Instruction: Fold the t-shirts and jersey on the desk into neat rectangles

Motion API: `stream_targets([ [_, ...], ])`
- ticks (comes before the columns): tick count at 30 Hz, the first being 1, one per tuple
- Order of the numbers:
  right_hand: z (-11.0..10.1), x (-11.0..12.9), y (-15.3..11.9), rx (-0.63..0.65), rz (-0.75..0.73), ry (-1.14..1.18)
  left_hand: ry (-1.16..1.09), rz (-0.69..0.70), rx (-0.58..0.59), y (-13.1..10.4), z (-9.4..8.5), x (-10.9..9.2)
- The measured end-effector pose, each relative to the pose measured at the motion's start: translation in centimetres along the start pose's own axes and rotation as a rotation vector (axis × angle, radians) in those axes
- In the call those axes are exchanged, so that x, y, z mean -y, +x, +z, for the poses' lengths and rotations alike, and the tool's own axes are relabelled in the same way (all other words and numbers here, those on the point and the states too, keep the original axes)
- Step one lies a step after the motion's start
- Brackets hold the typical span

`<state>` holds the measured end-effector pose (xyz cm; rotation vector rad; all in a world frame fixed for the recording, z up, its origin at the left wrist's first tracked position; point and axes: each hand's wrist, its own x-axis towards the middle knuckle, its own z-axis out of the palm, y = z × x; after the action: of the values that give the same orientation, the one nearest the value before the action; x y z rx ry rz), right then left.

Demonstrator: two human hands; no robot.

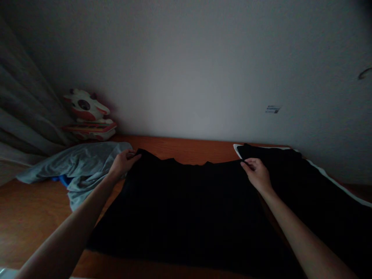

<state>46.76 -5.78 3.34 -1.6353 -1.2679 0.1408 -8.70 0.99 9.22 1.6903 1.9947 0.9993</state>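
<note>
A black top is spread out in front of me, its upper edge dipping in the middle like a neckline. My left hand pinches its upper left corner between thumb and fingers. At the opposite corner, my right hand grips the fabric the same way. The cloth hangs taut between both hands and widens toward me over the wooden surface. It is too dark to make out seams or folds.
Crumpled grey cloth lies at the left, with something blue under it. A cow-shaped toy keyboard stands by the curtain. More dark clothing with a white edge lies at the right. A wall rises behind the wooden surface.
</note>
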Motion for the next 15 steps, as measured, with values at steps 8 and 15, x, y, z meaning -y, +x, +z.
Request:
stream_targets([
  [8, 2.4, 1.4, 0.9, 0.051, 0.025, -0.28, 0.155, 0.234, -0.144, 0.5, 4.1, -0.5],
  [15, 7.3, 6.3, -4.9, 0.261, -0.136, -0.377, 0.272, 0.621, -0.016, -5.0, 9.8, -5.0],
])
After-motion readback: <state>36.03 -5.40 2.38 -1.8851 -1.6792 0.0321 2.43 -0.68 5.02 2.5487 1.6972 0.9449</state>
